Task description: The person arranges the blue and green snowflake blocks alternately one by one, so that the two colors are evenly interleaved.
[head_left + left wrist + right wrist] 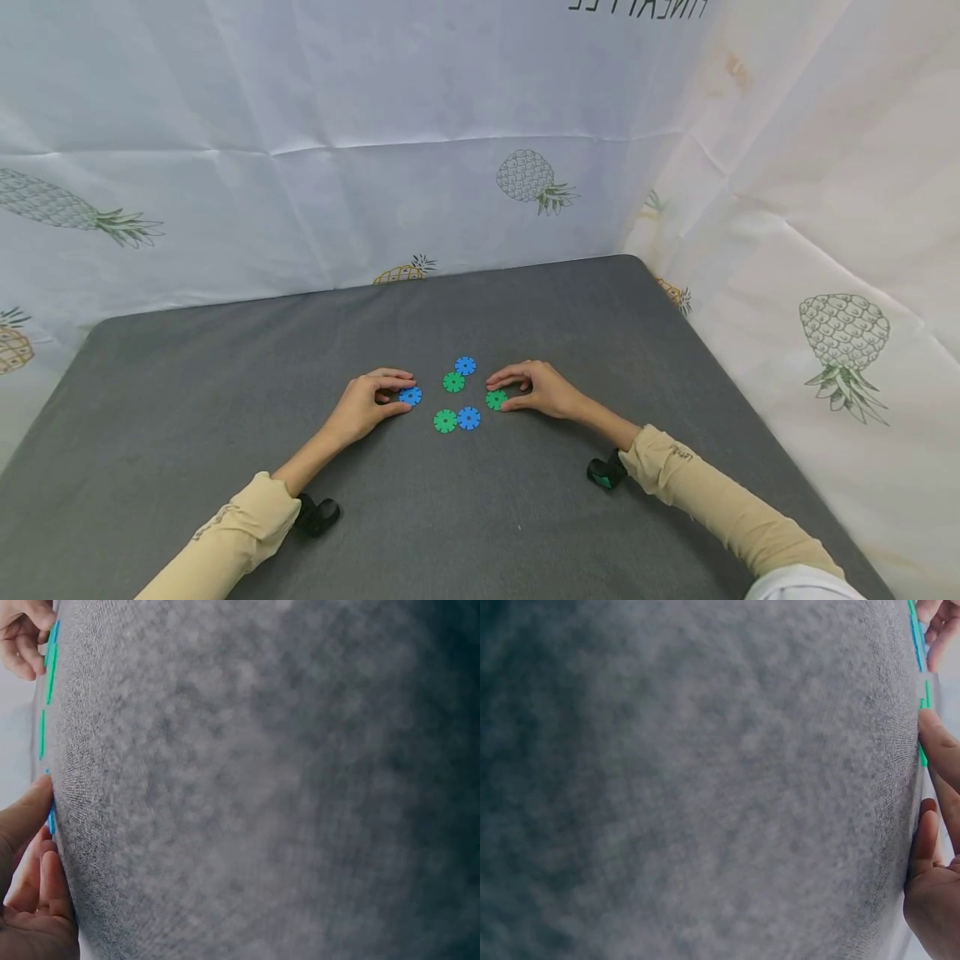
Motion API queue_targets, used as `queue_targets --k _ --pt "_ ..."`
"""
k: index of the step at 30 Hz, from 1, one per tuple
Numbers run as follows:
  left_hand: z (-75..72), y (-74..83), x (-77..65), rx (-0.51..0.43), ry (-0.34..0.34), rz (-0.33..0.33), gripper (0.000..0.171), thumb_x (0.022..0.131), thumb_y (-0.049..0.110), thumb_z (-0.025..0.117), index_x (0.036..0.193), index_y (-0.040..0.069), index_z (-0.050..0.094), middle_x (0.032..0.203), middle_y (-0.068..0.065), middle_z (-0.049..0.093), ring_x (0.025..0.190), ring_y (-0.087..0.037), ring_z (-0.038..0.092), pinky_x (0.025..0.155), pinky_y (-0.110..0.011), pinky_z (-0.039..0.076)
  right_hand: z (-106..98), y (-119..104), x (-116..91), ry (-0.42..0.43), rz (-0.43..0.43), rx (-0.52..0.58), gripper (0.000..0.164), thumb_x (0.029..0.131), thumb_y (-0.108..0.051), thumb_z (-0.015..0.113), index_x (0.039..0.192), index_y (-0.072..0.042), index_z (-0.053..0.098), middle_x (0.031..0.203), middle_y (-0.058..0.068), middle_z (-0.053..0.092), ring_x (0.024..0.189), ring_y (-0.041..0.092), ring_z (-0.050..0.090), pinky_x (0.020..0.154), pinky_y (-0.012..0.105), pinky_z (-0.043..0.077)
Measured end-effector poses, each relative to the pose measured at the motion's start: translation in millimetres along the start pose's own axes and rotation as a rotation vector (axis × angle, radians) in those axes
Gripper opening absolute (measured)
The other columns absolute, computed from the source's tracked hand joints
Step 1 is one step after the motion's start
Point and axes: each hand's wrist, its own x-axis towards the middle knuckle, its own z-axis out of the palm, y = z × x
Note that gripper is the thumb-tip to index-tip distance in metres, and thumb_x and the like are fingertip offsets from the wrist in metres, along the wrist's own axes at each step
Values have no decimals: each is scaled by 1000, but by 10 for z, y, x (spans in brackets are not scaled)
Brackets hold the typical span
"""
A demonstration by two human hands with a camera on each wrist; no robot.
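Observation:
In the head view my left hand (pixel 363 406) pinches a blue notched disc (pixel 410 396) by its edges, between thumb and fingers, at table level. Opposite it, my right hand (pixel 546 392) holds a green notched disc (pixel 496 400) the same way. Between the hands lie two pairs of discs. At the back, a blue disc (pixel 466 366) meets a green disc (pixel 453 382); nearer me, another green disc (pixel 446 421) sits against another blue disc (pixel 468 418). Whether the paired discs interlock or only touch, I cannot tell. Both wrist views show the discs edge-on.
A grey cloth-covered table (pixel 420 533) carries the discs. White pineapple-print curtains (pixel 300 217) stand along its back and right edges. Dark devices hang under the wrists, a left one (pixel 318 517) and a right one (pixel 606 471), close above the tabletop.

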Motion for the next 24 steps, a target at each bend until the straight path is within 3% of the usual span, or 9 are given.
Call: queue_targets --k 5,13,19,24 --pt "-8 5 -2 19 9 2 33 79 4 78 110 0 71 117 -13 65 95 -25 62 73 -28 52 1 11 11 -9 11 -12 39 81 -12 77 118 -5 67 110 3 71 104 18 62 75 28 46" --pt "-30 -6 6 37 15 44 30 77 5 79 105 -1 73 110 -16 63 65 -9 48 59 -22 42 5 18 11 -9 9 -14 39 81 -12 77 119 -5 67 110 3 71 104 18 62 75 28 46" --pt "-68 -15 22 -10 -24 21 29 76 8 80 104 2 72 108 -13 66 81 -18 62 68 -25 52 13 18 15 -7 5 -29 40 81 -12 77 119 -5 66 110 2 71 105 17 61 77 28 47" --pt "-100 12 40 -159 -95 -54 30 80 9 78 107 0 70 100 -12 71 85 -19 69 72 -24 54 9 16 12 -4 13 -24 40 81 -12 77 119 -6 66 110 2 71 105 18 61 77 28 47"
